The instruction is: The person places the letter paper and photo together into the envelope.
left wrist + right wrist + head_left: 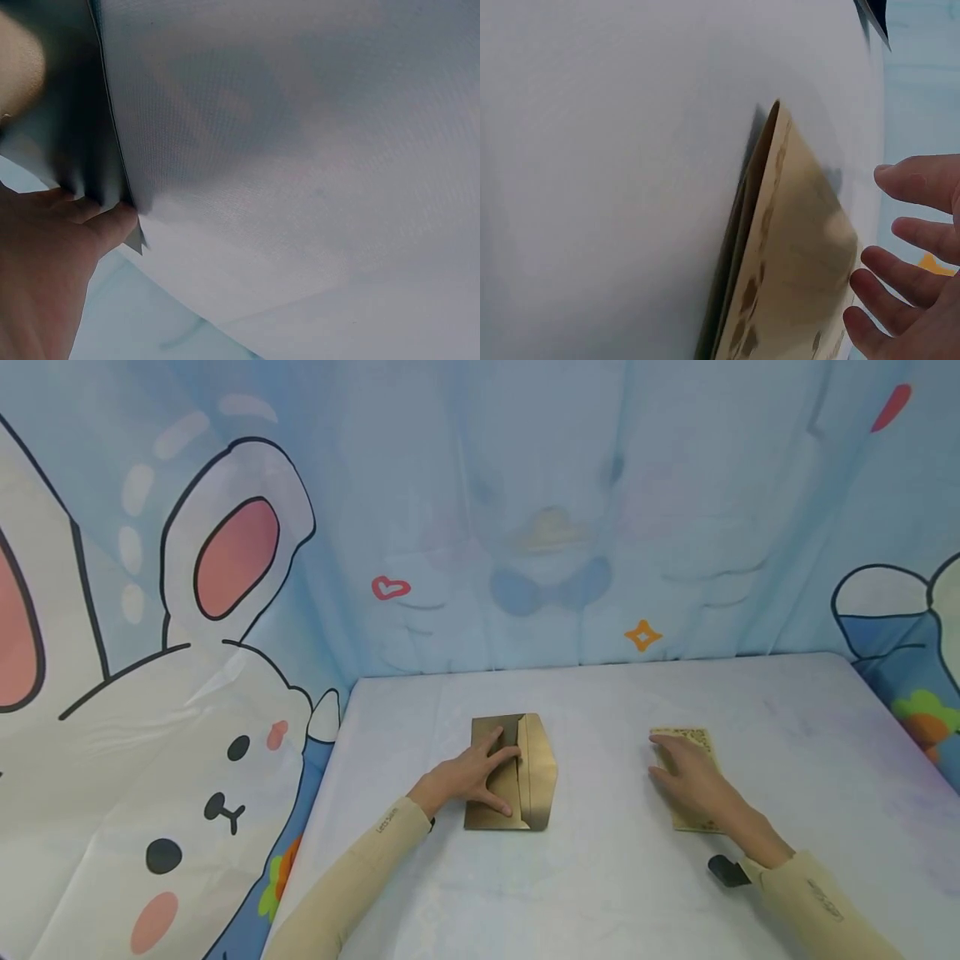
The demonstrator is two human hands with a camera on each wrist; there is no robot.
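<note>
A gold envelope lies on the white table with its flap unfolded to the right. My left hand rests on the envelope's left part, fingers spread. From the left wrist, fingertips of that hand touch the dark-looking envelope near its edge. Right of it lies a folded gold card with a darker printed pattern. My right hand is over the card, fingers apart and gripping nothing. The right wrist view shows the card in folded layers, fingertips close to its far edge; contact is unclear.
The white-covered table ends at a light blue cloth backdrop behind. A rabbit print covers the cloth on the left. A small black object shows at the right wrist.
</note>
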